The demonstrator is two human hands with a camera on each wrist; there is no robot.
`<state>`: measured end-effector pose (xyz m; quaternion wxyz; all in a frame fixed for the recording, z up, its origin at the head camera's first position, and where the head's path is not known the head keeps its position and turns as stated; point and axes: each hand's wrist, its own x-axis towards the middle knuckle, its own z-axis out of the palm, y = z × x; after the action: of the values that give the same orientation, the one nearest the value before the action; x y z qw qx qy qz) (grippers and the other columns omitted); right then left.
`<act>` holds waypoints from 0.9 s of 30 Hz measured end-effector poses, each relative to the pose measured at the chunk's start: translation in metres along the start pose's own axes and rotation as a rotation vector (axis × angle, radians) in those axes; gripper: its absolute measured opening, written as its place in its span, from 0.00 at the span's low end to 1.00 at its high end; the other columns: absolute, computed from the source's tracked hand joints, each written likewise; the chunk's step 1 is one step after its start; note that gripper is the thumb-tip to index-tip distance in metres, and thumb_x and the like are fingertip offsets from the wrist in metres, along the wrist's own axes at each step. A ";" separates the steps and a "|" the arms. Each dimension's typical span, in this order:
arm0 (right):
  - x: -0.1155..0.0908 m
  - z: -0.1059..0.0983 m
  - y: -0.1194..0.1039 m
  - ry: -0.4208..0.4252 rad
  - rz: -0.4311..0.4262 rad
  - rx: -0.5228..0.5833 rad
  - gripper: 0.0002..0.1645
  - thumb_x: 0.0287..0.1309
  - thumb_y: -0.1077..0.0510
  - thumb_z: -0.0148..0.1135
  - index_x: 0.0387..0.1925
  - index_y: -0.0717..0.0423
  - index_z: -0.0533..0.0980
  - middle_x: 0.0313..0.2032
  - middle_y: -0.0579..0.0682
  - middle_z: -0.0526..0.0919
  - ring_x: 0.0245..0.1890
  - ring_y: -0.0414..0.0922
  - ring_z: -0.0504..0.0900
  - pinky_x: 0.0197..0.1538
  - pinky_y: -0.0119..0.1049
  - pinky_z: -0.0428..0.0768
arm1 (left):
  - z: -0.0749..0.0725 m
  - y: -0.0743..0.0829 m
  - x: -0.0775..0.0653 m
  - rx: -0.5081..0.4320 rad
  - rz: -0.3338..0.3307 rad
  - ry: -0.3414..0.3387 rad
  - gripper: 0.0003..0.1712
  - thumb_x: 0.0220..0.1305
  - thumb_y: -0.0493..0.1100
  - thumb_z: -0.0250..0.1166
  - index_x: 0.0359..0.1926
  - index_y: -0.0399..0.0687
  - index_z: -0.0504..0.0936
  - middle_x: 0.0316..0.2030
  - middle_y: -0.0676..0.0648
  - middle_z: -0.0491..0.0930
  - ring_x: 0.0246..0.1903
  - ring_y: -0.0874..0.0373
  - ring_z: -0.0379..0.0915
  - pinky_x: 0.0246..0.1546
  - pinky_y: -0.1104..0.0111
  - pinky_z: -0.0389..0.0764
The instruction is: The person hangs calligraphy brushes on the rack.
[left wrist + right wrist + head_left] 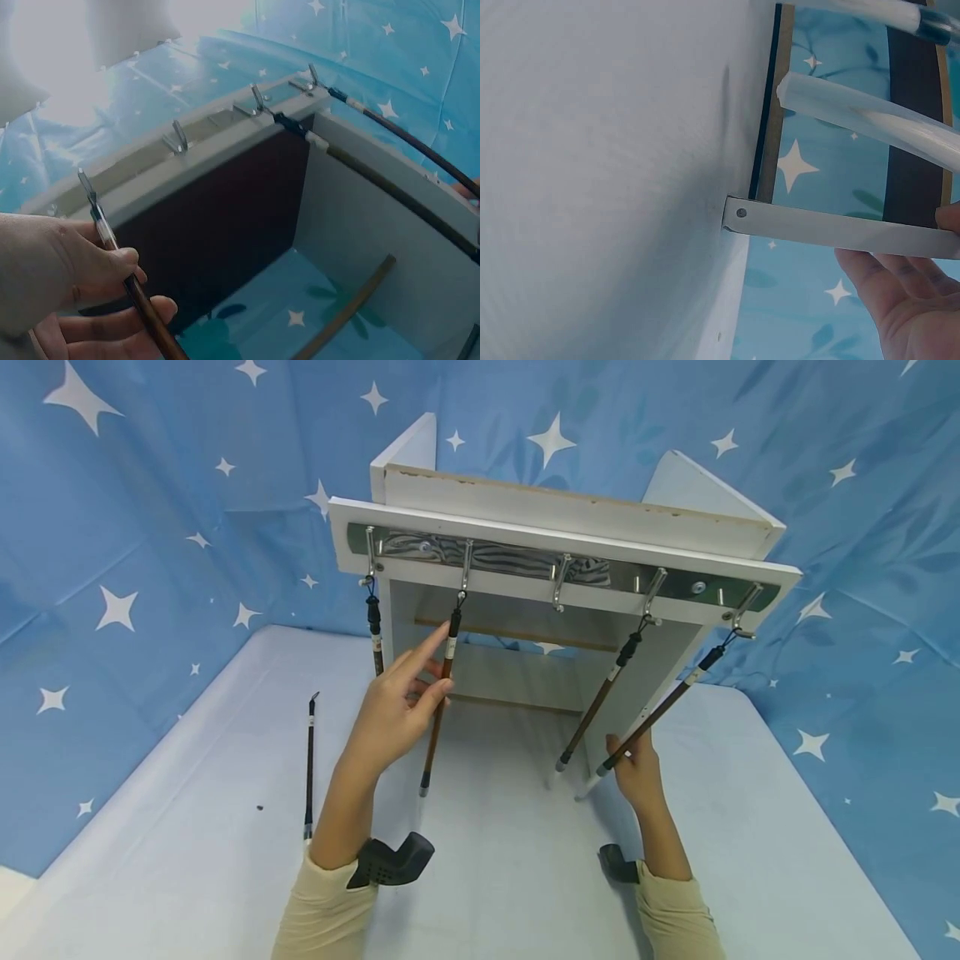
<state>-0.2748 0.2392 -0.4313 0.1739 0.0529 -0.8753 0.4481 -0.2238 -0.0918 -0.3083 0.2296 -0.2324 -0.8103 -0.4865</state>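
Observation:
A white wooden rack (570,502) stands on the table with a row of metal hooks along its front. From the second hook hangs a calligraphy brush (431,747) with a brown handle; my left hand (393,706) holds it between thumb and fingers near the upper end. My right hand (640,772) grips the lower part of the rack's right side panel (840,229), fingers on the outer side. More brushes hang from the first, fourth and fifth hooks, among them a rightmost brush (671,697) that passes in front of my right hand.
Another brush (310,768) lies on the white-covered table (202,827), left of my left forearm. The third hook (559,583) carries no brush. A small dark speck (259,807) is on the cover. A blue star-patterned curtain (187,485) surrounds the table behind.

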 end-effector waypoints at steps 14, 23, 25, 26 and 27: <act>0.001 0.000 -0.001 -0.001 0.005 -0.005 0.26 0.62 0.63 0.47 0.60 0.60 0.54 0.56 0.70 0.68 0.55 0.68 0.68 0.54 0.62 0.68 | 0.016 -0.031 0.007 -0.011 0.037 0.064 0.27 0.60 0.33 0.59 0.61 0.38 0.67 0.42 0.39 0.75 0.43 0.50 0.75 0.40 0.68 0.81; 0.002 0.001 -0.001 -0.014 0.021 0.003 0.28 0.63 0.61 0.47 0.62 0.57 0.53 0.58 0.69 0.67 0.56 0.67 0.68 0.54 0.63 0.68 | 0.011 -0.021 0.000 0.122 0.087 0.081 0.31 0.58 0.35 0.61 0.63 0.42 0.64 0.42 0.40 0.75 0.40 0.50 0.78 0.40 0.68 0.81; 0.001 0.001 0.000 -0.015 0.023 0.005 0.28 0.63 0.61 0.47 0.62 0.57 0.53 0.57 0.69 0.67 0.55 0.68 0.68 0.53 0.62 0.69 | 0.008 -0.015 -0.004 0.169 0.110 0.092 0.34 0.57 0.35 0.63 0.64 0.44 0.63 0.42 0.42 0.75 0.41 0.52 0.78 0.41 0.68 0.81; 0.001 0.000 0.000 -0.017 0.021 0.006 0.27 0.63 0.61 0.46 0.62 0.58 0.53 0.57 0.70 0.67 0.55 0.68 0.68 0.52 0.62 0.70 | 0.006 -0.012 -0.007 0.188 0.128 0.102 0.34 0.56 0.36 0.64 0.64 0.44 0.63 0.42 0.42 0.75 0.42 0.52 0.77 0.41 0.68 0.81; 0.000 0.000 0.000 -0.018 0.017 0.005 0.27 0.63 0.62 0.46 0.62 0.58 0.53 0.56 0.70 0.68 0.55 0.68 0.69 0.51 0.62 0.71 | 0.002 -0.009 -0.010 0.204 0.156 0.121 0.35 0.56 0.35 0.64 0.64 0.44 0.63 0.42 0.42 0.75 0.42 0.52 0.77 0.40 0.68 0.81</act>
<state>-0.2750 0.2391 -0.4309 0.1621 0.0500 -0.8760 0.4515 -0.2220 -0.0949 -0.3211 0.3375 -0.2406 -0.8197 -0.3953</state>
